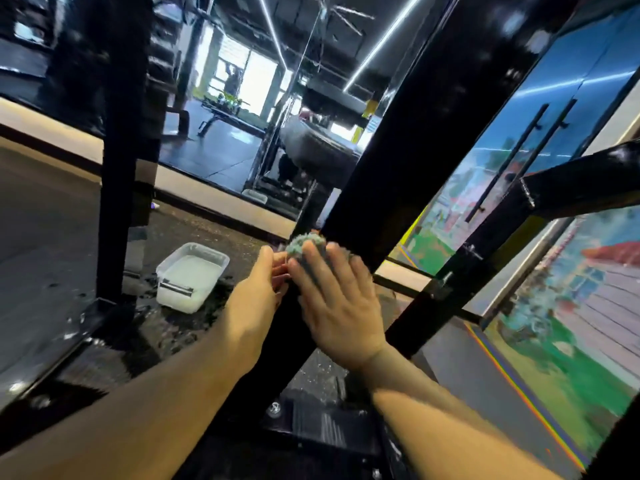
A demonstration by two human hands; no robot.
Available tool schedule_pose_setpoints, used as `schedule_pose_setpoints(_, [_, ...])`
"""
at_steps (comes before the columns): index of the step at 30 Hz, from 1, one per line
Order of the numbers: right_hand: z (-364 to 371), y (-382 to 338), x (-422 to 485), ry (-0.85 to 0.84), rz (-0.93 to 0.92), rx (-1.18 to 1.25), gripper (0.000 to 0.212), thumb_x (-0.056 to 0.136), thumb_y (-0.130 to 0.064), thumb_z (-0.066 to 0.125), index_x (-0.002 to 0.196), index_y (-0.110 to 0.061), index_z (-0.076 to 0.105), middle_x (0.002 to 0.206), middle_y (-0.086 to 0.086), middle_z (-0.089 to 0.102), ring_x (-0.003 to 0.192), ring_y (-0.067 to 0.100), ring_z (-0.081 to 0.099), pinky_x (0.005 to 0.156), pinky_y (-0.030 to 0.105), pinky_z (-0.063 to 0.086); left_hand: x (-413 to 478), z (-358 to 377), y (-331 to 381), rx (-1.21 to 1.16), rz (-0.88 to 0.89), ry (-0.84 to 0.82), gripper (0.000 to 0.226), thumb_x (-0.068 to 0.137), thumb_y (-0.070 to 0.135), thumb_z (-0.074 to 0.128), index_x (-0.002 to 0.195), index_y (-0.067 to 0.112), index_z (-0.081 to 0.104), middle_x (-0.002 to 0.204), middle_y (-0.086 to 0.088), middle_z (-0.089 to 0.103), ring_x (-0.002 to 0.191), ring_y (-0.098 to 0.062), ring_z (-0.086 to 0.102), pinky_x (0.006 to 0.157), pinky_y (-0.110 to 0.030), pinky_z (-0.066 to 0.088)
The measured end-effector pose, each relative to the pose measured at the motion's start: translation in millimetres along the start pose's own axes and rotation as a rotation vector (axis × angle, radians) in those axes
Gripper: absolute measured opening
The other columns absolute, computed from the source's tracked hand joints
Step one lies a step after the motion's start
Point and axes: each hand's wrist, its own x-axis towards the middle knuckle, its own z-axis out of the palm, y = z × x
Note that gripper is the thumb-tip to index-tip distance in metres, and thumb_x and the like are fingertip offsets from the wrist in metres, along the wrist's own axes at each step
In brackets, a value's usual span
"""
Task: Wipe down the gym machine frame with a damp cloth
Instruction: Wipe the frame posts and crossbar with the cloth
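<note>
I count two hands, one cloth, one tub. My right hand [341,306] lies flat, fingers [311,268] straight, pressing the grey-green cloth [304,242] onto the slanted black frame beam [398,150]. My left hand [254,296] meets the cloth's left edge (too blurred to tell whether it pinches). The clear tub [188,278] of milky water sits on the dark speckled floor [52,209], left of the beam. A brightly painted wall [571,306] stands at right.

Speckled floor [52,216] bears plastic tub [191,277] (liquid-filled).
</note>
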Motion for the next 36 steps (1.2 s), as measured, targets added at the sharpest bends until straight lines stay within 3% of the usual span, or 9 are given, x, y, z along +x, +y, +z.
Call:
schedule_pose_setpoints(6, [13,-20,-43,-0.212,-0.262,-0.006,0.069,0.082,-0.02,0.035,0.15,-0.018,0.021,0.156,-0.003,0.019,0.148,0.021,-0.002,0.119,0.037,-0.001,-5,-18,-14,0.113,-0.08,0.004,0.048,0.101,0.042,0.018,0.112,0.016,0.057,0.096,0.006,0.06,0.086,-0.005,0.056,0.061,-0.009,0.046])
schedule_pose_setpoints(10, [-25,38,25,0.089,0.065,0.028,0.059,0.091,-0.019,0.043,0.147,-0.016,0.023,0.161,0.007,0.003,0.147,0.021,-0.01,0.12,0.037,-0.004,-11,-12,0,0.156,-0.011,-0.026,0.045,0.101,0.042,0.015,0.114,0.022,0.053,0.109,0.007,0.055,0.105,-0.01,0.049,0.081,-0.017,0.037])
schedule_pose_setpoints(15, [-56,66,101,0.35,0.389,0.09,0.053,0.096,-0.024,0.048,0.142,-0.004,0.034,0.147,0.032,0.031,0.138,0.043,0.015,0.117,0.044,0.004,-7,2,12,0.049,0.025,-0.019,0.044,0.102,0.039,0.018,0.115,0.017,0.054,0.11,0.0,0.059,0.1,-0.015,0.053,0.084,-0.026,0.038])
schedule_pose_setpoints(20, [-6,-4,30,0.051,0.125,0.008,0.07,0.097,-0.033,0.037,0.154,-0.019,-0.002,0.159,0.009,-0.018,0.146,0.027,-0.017,0.119,0.043,-0.007,3,-15,-4,0.032,-0.031,0.012,0.047,0.1,0.045,0.021,0.115,0.02,0.058,0.102,-0.002,0.063,0.096,-0.016,0.059,0.081,-0.032,0.044])
schedule_pose_setpoints(24, [28,-57,-56,-0.198,-0.234,-0.086,0.074,0.091,-0.03,0.034,0.153,-0.012,-0.003,0.158,0.013,-0.019,0.147,0.03,-0.012,0.118,0.042,-0.001,-9,-36,-32,0.111,-0.104,0.008,0.045,0.098,0.053,0.019,0.098,0.033,0.059,0.122,-0.007,0.06,0.105,-0.017,0.056,0.097,-0.036,0.04])
schedule_pose_setpoints(27, [18,-40,-43,-0.204,-0.303,-0.014,0.074,0.088,-0.022,0.033,0.154,-0.013,0.001,0.159,0.007,-0.019,0.148,0.023,-0.012,0.12,0.037,-0.003,-19,-34,-31,0.147,-0.056,0.047,0.036,0.098,0.051,0.024,0.088,0.039,0.057,0.108,0.002,0.067,0.087,-0.001,0.061,0.084,-0.018,0.044])
schedule_pose_setpoints(29, [-5,-9,-12,-0.144,-0.215,0.077,0.07,0.09,-0.02,0.038,0.154,-0.017,0.009,0.159,0.001,-0.018,0.148,0.02,-0.011,0.12,0.036,-0.005,-22,-22,-14,0.066,-0.034,-0.015,0.039,0.101,0.037,0.022,0.094,0.03,0.06,0.101,0.006,0.07,0.085,0.004,0.062,0.076,-0.01,0.042])
schedule_pose_setpoints(32, [-36,41,49,0.084,0.102,0.009,0.065,0.096,-0.019,0.048,0.151,-0.016,0.015,0.161,0.006,-0.007,0.147,0.024,-0.009,0.12,0.04,-0.004,-16,-3,9,0.059,0.02,-0.086,0.044,0.101,0.041,0.017,0.122,0.027,0.053,0.13,0.007,0.052,0.112,-0.004,0.046,0.094,-0.021,0.03])
schedule_pose_setpoints(36, [-37,36,63,0.086,0.187,0.013,0.059,0.095,-0.035,0.045,0.146,-0.016,0.023,0.161,0.01,-0.009,0.146,0.029,-0.011,0.119,0.042,-0.007,-10,11,24,0.011,0.043,-0.099,0.042,0.1,0.043,0.019,0.106,0.029,0.057,0.108,0.009,0.061,0.093,0.001,0.055,0.084,-0.014,0.043])
